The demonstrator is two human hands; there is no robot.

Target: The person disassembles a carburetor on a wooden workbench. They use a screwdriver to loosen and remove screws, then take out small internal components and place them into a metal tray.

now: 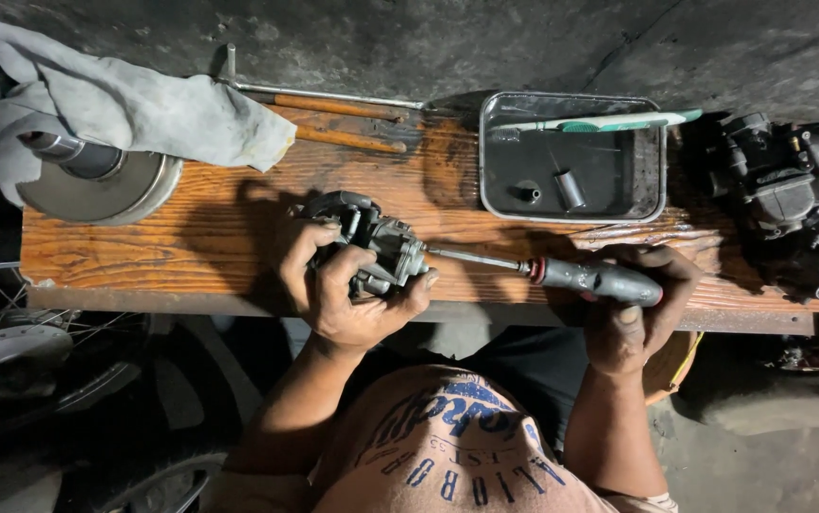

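Observation:
My left hand (338,290) grips a small dark metal carburettor (371,242) just above the front edge of a wooden bench (191,247). My right hand (637,304) is wrapped around the grey handle of a screwdriver (594,278). Its steel shaft (476,257) runs left, and the tip meets the right side of the carburettor. Both hands hover close to the bench's near edge.
A dark metal tray (573,214) at the back holds a green-and-white toothbrush (609,122) and two small metal parts. A grey rag (115,104) drapes over a round metal part (96,180) at left. Another carburettor (789,199) sits at right. A spoked wheel (10,332) stands lower left.

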